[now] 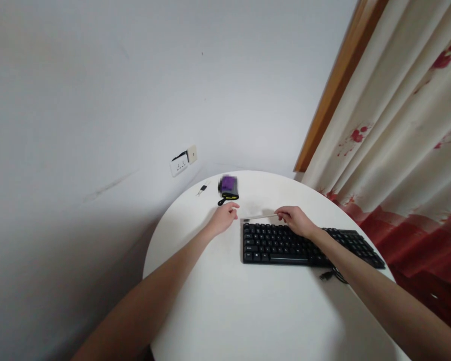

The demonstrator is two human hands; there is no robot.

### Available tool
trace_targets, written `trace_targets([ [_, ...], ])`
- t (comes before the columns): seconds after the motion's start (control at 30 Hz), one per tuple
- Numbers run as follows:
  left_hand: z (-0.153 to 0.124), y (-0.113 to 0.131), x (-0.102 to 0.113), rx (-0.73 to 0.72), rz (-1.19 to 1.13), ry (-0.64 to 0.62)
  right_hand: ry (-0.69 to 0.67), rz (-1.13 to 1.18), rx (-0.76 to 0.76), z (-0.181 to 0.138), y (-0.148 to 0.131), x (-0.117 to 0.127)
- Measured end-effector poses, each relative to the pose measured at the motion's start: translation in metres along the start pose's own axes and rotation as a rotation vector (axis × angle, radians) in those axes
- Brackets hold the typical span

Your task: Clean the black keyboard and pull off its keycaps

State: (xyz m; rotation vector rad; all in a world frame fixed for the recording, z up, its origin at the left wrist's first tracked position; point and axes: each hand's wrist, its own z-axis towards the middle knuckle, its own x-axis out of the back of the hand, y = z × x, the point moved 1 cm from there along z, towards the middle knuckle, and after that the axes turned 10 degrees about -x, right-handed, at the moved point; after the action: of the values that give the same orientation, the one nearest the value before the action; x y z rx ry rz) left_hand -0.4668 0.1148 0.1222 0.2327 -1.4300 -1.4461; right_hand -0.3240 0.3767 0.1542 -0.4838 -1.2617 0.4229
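Observation:
A black keyboard (278, 244) lies on the round white table. My right hand (296, 220) is over its back edge, with fingers pinched on a thin pale stick (263, 217). The stick points left along the back row of keys, and its dark tip (246, 220) is by the keyboard's back left corner. My left hand (224, 218) is left of that tip, nothing visible in it, with index finger and thumb apart. Just behind it rests a purple and grey pouch (230, 186), partly blurred, with a black loop (221, 201).
A small dark item with thin pale sticks (203, 188) lies near the back left edge of the table (210, 301). The keyboard's USB plug (326, 276) and cable are in front of it. A wall socket (179, 165) is at left, a floral curtain (391, 125) at right.

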Motion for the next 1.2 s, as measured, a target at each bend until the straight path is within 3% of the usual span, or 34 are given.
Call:
trace_targets([
  [0.27, -0.002, 0.001, -0.002, -0.038, 0.023, -0.019, -0.065, 0.042, 0.069, 0.001, 0.006, 0.000],
  [0.5, -0.005, 0.010, -0.004, -0.027, 0.014, -0.053, -0.033, 0.026, 0.084, -0.015, 0.022, 0.024],
  [0.83, -0.004, 0.006, -0.005, -0.044, 0.018, -0.081, 0.050, -0.093, -0.051, -0.062, 0.078, 0.098],
  [1.07, -0.003, 0.008, -0.003, -0.055, 0.017, -0.096, 0.175, -0.097, -0.276, -0.103, 0.123, 0.153],
  [1.2, -0.001, 0.004, -0.004, -0.059, 0.014, -0.107, 0.240, -0.223, -0.360, -0.128, 0.136, 0.179],
])
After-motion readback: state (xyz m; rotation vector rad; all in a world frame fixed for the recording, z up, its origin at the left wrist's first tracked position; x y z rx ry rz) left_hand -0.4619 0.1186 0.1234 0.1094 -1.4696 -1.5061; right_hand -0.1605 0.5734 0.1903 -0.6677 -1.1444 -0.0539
